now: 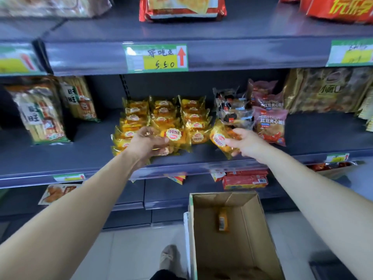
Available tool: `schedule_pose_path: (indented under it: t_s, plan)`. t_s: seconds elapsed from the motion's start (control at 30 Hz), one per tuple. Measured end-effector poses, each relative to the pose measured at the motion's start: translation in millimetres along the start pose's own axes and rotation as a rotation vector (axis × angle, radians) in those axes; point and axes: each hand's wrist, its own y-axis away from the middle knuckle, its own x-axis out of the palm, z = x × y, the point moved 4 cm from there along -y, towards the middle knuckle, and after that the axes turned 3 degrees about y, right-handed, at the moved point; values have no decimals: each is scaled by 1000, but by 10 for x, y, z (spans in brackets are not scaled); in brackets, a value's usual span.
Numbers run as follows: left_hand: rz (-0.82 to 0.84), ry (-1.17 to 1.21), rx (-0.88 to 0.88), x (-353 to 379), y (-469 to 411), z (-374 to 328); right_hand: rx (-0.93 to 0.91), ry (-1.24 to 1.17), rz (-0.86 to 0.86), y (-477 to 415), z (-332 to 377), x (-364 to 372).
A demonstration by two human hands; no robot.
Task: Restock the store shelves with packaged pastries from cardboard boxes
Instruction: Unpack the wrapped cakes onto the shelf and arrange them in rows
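Nearest you, the open cardboard box (262, 219) stands on the floor just right of your shoe (168, 257). One yellow pack (223, 221) lies on its bottom, apart from the walls.

Farther off, both your arms reach over the front edge of the middle shelf (60, 156). Your left hand (145, 144) has its fingers (150, 131) and thumb curled round a yellow pastry pack (174, 136). That pack is at the near end of the yellow rows (165, 114), close to the shelf lip. Your right hand (245, 143) pinches a second pastry pack (219, 138), tilted, just right of those rows and just in front of the dark-wrapped packs (232, 113). Red-bean packs (269, 124) stand touching those on the right.

Bare shelf lies left of the rows, up to the rice-cracker bags (40, 116), and again on the right beyond the red-bean packs. A price tag (155, 58) hangs on the upper shelf's edge above the rows.
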Motion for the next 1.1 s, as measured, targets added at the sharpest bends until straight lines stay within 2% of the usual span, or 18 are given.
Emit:
schedule_pose_path:
  t_s: [0.17, 0.37, 0.47, 0.63, 0.87, 1.1]
  plan:
    - [-22, 125, 26, -208, -60, -90, -165, 554, -16, -405, 202, 254]
    - [-13, 89, 54, -360, -92, -156, -121, 879, 21, -815, 252, 728]
    - [-27, 33, 60, -440, -125, -165, -68, 910, -57, -930, 255, 783]
    - [-27, -50, 46, -523, -189, -144, -111, 1033, -201, -969, 321, 815]
    - [-55, -273, 58, -449, -240, -136, -75, 1027, -175, -891, 381, 817]
    - [75, -521, 84, -154, -240, -162, -127, 936, -199, -781, 374, 748]
